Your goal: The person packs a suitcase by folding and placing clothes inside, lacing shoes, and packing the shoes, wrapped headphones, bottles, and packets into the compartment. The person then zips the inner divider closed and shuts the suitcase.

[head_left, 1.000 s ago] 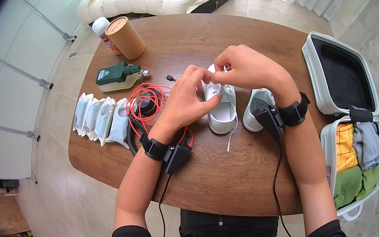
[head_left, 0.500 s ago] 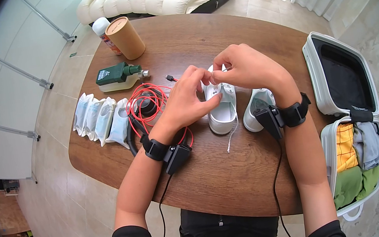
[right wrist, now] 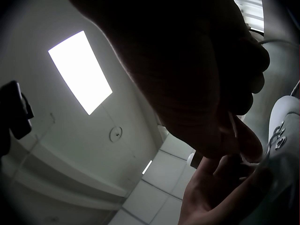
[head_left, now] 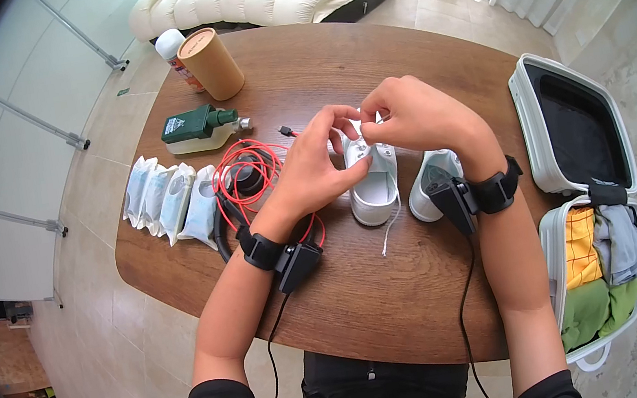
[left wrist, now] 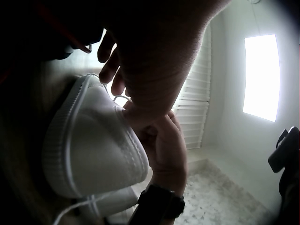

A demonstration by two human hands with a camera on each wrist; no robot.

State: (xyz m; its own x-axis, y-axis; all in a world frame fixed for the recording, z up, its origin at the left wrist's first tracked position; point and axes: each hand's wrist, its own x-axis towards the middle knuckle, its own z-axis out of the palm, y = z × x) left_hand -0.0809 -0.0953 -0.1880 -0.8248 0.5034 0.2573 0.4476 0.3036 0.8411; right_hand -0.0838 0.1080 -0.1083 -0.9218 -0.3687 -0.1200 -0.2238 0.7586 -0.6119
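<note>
A white lace-up shoe [head_left: 373,201] [left wrist: 101,145] [right wrist: 287,110] stands upright on the table, with a loose lace [head_left: 391,231] trailing from its near end. Over its left side my left hand [head_left: 320,157] [left wrist: 154,61] [right wrist: 211,194] has its thumb by the eyelets, its bent fingers apart from the thumb near the toe. Above the upper shoe my right hand [head_left: 417,114] [left wrist: 165,147] [right wrist: 187,84] pinches a lace between thumb and finger; the fingertips partly hide it. A second white shoe [head_left: 420,202] stands to the right, partly behind the right wrist's camera.
Left on the wooden table [head_left: 333,296] lie tissue-like packs [head_left: 175,204], a red cable [head_left: 234,158] over black headphones [head_left: 248,181] and a green-capped bottle [head_left: 192,127]. A brown canister [head_left: 212,66] and spray can [head_left: 171,48] stand behind. Right is an open suitcase [head_left: 550,247] with clothes.
My left hand's fingers have lifted and spread slightly, away from the right fingertips. My right hand has shifted only slightly; both shoes stay in place.
</note>
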